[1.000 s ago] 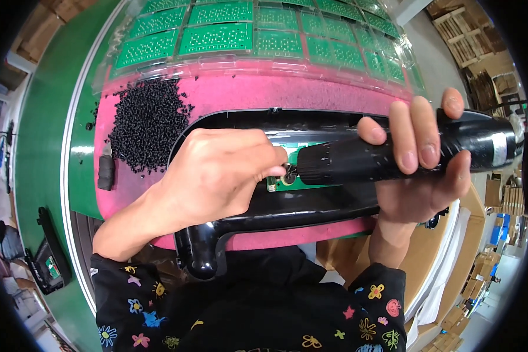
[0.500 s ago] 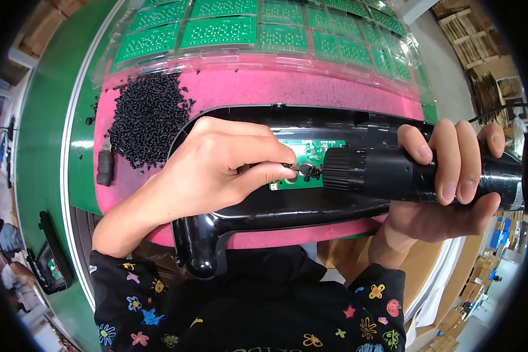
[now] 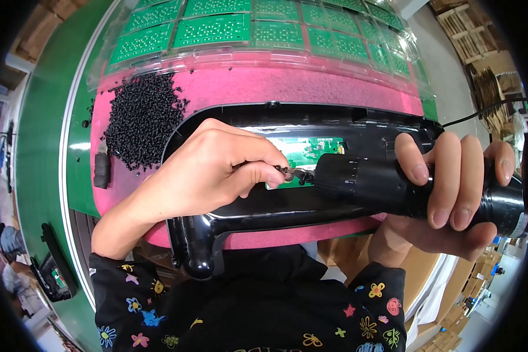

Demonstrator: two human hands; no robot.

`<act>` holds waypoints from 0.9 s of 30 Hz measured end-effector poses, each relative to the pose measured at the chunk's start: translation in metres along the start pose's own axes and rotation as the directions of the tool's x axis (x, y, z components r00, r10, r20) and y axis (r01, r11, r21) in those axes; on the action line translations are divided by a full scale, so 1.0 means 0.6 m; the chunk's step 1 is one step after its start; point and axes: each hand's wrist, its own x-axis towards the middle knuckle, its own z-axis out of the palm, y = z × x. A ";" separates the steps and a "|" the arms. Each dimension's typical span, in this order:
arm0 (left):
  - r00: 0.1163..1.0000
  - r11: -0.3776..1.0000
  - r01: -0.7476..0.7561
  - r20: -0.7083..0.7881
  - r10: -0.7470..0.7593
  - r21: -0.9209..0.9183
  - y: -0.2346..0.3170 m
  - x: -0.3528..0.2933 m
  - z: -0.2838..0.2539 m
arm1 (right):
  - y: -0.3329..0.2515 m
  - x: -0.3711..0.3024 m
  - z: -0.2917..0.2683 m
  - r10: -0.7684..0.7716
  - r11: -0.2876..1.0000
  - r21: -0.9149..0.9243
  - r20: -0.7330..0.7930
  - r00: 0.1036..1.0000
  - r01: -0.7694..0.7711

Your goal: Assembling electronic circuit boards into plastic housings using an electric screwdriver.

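Observation:
In my right hand (image 3: 454, 182) is a black electric screwdriver (image 3: 358, 179), fingers wrapped over its body and its nose pointing left. A long black plastic housing (image 3: 264, 220) lies open in front of me, with a green circuit board (image 3: 320, 154) inside it. My left hand (image 3: 208, 167) reaches across the housing, thumb and forefinger pinched on small black screws (image 3: 284, 171). The screwdriver's metal tip meets these screws just beside my left fingertips, above the lower part of the board. Whether a screw sits on the bit is too small to tell.
A heap of small black screws (image 3: 144, 120) covers the left of the pink mat (image 3: 311, 82). Beside it lies a short black cylindrical piece (image 3: 102, 170). Clear trays with green circuit boards (image 3: 211, 29) stand at the back. Another black housing (image 3: 53, 273) rests far left. A cable (image 3: 481, 113) runs at right.
The screwdriver has tilted, its rear end lower and its nose a little further left, and it has rolled so ring markings show. My left hand has shifted slightly left, still pinching the screws.

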 end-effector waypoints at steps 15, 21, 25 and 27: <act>0.990 0.928 -0.138 0.068 0.121 0.346 -0.007 -0.001 0.014 | -0.030 0.019 -0.041 0.072 0.880 -0.466 -0.061 0.996 -0.092; 0.996 0.934 -0.082 0.059 0.066 0.349 -0.004 0.005 0.018 | -0.022 0.018 -0.044 0.077 0.834 -0.536 -0.117 0.990 -0.128; 0.998 0.923 -0.038 0.063 0.015 0.382 -0.001 0.000 0.015 | -0.016 0.020 -0.051 0.132 0.824 -0.542 -0.094 0.987 -0.162; 0.998 0.925 -0.060 0.052 0.043 0.376 -0.004 0.003 0.019 | -0.015 0.022 -0.053 0.160 0.831 -0.530 -0.063 0.985 -0.169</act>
